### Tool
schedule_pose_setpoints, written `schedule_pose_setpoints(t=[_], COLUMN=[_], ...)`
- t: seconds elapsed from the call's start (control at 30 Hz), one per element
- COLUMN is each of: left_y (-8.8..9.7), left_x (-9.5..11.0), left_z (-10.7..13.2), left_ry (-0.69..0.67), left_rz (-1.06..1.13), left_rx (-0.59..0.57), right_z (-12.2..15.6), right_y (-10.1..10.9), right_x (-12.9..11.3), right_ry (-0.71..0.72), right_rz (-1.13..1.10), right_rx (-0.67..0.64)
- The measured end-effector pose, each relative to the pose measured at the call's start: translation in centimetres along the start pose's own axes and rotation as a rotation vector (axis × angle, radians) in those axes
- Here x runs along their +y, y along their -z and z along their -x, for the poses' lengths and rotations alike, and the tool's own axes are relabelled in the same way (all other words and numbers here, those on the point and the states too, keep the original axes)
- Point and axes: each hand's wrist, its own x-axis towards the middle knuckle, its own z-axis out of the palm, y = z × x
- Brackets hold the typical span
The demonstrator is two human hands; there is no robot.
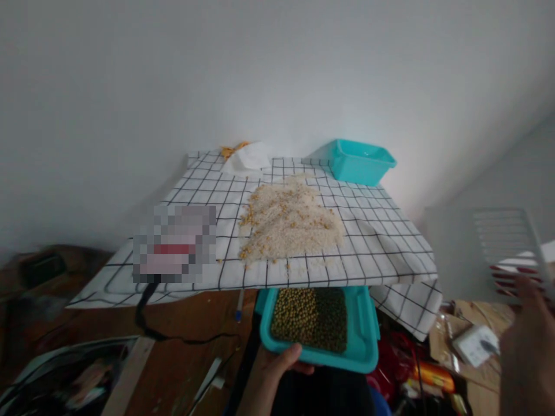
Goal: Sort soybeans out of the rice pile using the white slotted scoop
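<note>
Tub (359,335) of beans (297,315), near rim gripped by left hand (282,364); apparently a holding step, next needing steadiness; right hand (531,332) blurred, grip unclear.

I see smooth, glossy plastic in the tray (362,338) and bin (356,169), matt, creased cloth (368,231), a rough, grainy heap (295,222); the blurred slotted rack (485,254) may be plastic.

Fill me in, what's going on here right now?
The left hand holds a teal tray of yellowish and dark beans below the near edge of the checked cloth. The right hand is blurred at far right by a pale slotted panel; whether it grips that is unclear. A heap of pale grain mixed with yellow bits lies spread on the cloth, a teal bin behind it to the right.
</note>
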Motion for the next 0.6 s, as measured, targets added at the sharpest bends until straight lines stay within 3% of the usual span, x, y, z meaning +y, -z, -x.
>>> schedule_pose_setpoints(t=[0.07, 0.13, 0.2, 0.3, 0.47, 0.6], left_y=[-1.7, -2.8, -2.7, -1.1, 2.3, 3.9], left_x=[-1.4, -2.6, -3.3, -3.3, -1.6, -0.5], left_z=[-0.7, -1.3, -1.8, -1.9, -0.4, 0.6], left_ry=[0.004, -0.009, -0.054, -0.119, -0.194, -0.185], left_rz=[-0.007, -0.007, -0.001, 0.012, 0.014, 0.003], left_rx=[-0.046, -0.072, -0.062, 0.019, 0.16, 0.19], right_z=[0.0, 0.3, 1.1, 3.0, 6.6, 8.2], right_y=[-1.0, -2.1, -3.1, -4.3, -5.6, -6.2], right_x=[-0.3, -1.0, -1.9, -3.0, -4.1, -6.2], right_ry=[-0.019, -0.028, -0.024, -0.017, 0.011, 0.049], right_rz=[-0.102, -0.177, -0.163, -0.128, -0.125, -0.039], right_rx=[0.12, 0.143, 0.044, -0.138, -0.443, -0.539])
